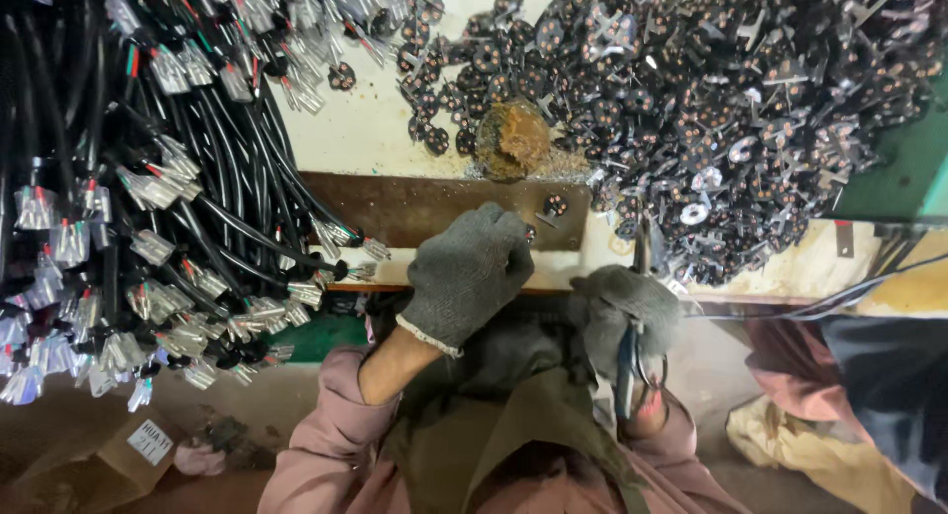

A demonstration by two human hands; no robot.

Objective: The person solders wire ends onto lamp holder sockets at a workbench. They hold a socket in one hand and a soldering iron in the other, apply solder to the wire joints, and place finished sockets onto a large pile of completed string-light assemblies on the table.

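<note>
Plug insert [530,234], small, black, round: pinched at the fingertips of the left hand [466,273], grey knit glove, fingers closed on it, over the brown metal plate [415,206] at the near edge of the table [346,129].
Pliers [629,351], blue-handled: clamped in the right hand [622,307], grey glove, fist shut around the handles, tip pointing up toward the pile.
Second insert [556,205]: loose on the plate, just beside the left hand.
Heap of black inserts with metal prongs [731,109]: covers the table's right part.
Rusty brown lump [513,139]: at the heap's near edge.
Bundled black cables with crimped wire ends [148,208]: table's left side, hanging over the edge.
Cardboard box [128,450]: on the floor, lower left.
</note>
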